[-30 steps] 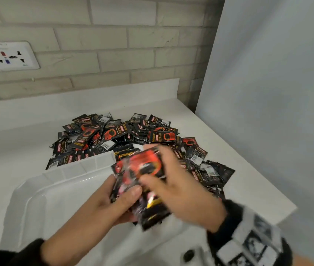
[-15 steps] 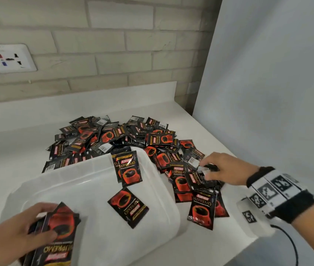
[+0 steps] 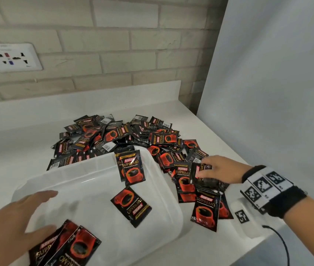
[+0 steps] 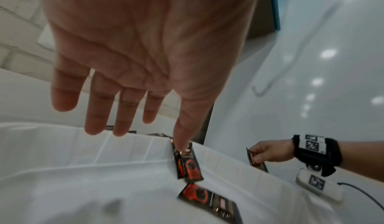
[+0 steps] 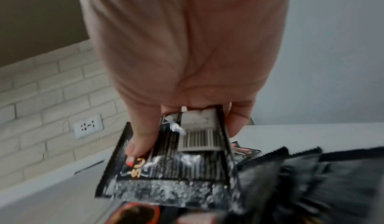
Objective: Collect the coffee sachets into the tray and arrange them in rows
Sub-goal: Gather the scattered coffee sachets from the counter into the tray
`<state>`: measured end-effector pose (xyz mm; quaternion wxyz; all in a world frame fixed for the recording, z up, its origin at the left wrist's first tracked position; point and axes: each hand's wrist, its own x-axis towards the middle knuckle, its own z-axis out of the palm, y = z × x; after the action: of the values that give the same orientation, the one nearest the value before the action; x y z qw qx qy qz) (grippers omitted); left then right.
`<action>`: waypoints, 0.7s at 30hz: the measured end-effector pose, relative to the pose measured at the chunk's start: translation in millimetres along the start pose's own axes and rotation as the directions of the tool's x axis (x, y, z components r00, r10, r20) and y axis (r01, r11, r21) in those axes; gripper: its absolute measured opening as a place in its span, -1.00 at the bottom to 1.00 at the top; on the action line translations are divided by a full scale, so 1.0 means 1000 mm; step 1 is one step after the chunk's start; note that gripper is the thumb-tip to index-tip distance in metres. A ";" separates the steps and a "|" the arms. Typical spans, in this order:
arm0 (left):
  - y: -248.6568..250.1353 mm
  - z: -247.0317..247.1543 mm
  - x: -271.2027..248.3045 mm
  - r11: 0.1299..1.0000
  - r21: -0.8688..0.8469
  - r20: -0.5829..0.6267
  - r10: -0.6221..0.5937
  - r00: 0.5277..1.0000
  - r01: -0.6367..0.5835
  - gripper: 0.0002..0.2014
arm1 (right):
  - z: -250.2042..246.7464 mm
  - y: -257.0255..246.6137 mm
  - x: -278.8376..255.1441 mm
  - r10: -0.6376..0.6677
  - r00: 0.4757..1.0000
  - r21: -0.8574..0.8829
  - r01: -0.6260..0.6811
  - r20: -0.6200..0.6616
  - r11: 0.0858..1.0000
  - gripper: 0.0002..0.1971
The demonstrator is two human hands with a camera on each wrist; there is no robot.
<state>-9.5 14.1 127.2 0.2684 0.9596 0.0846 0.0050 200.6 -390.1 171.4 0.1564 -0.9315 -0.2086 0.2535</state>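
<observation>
Tray (image 3: 163, 181): two loose sachets (image 3: 131, 206). Left hand (image 3: 16, 215) grip wide; right hand (image 3: 221, 170) pinching one sachet (image 3: 200, 173).

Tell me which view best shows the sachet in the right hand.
Right wrist: the sachet fills the frame, barcode side up, pinched by the right hand. The head view shows it small, partly covered; the left wrist view shows only its edge.

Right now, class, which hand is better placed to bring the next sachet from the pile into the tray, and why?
Right. The right hand already pinches a sachet at the pile; the left hand hovers open over the tray, holding nothing.
</observation>
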 end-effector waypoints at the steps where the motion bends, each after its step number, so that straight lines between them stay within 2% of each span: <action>1: 0.003 -0.003 0.000 1.000 0.013 -0.012 0.028 1.000 -0.028 -0.31 | -0.003 -0.003 0.004 -0.002 0.999 0.005 0.002 -0.044 1.000 -0.84; 3: 0.021 -0.010 0.000 0.999 -0.005 -0.016 0.047 0.999 -0.047 -0.34 | -0.010 -0.006 0.017 0.033 0.994 -0.047 -0.038 -0.102 0.998 -0.65; 4: 0.035 -0.013 0.000 0.999 -0.015 -0.019 0.037 0.999 -0.037 -0.36 | -0.014 -0.007 0.023 0.046 0.992 -0.067 -0.055 -0.117 0.996 -0.63; 6: 0.064 -0.020 -0.002 0.999 -0.047 -0.019 0.023 1.000 -0.024 -0.39 | -0.020 -0.005 0.035 0.095 0.991 -0.117 -0.105 -0.090 0.988 -0.70; 8: 0.082 -0.022 -0.003 0.998 -0.058 -0.017 0.021 1.000 -0.022 -0.40 | -0.022 -0.001 0.044 0.147 0.987 -0.137 -0.154 -0.058 0.978 -0.54; 12: 0.094 -0.025 -0.007 0.998 -0.054 -0.006 0.018 1.000 -0.019 -0.39 | -0.015 0.007 0.058 0.145 0.989 -0.039 -0.146 -0.044 0.988 -0.59; 15: 0.095 -0.023 -0.008 0.996 -0.093 0.001 0.013 1.000 -0.013 -0.38 | -0.011 0.010 0.062 0.157 0.985 0.039 -0.155 -0.065 0.987 -0.74; 18: 0.089 -0.020 -0.007 0.990 -0.139 0.000 0.018 1.000 -0.018 -0.38 | -0.007 0.018 0.064 0.136 0.982 0.077 -0.127 -0.131 0.989 -0.64; 21: 0.084 -0.018 -0.006 0.984 -0.176 0.008 0.003 1.000 -0.001 -0.38 | -0.010 0.024 0.061 0.187 0.967 0.271 -0.136 -0.173 0.953 -0.56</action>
<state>-3.0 -48.3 186.0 0.3526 0.9322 0.0818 0.0085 261.7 -384.3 144.9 0.2741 -0.9379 -0.0802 0.1970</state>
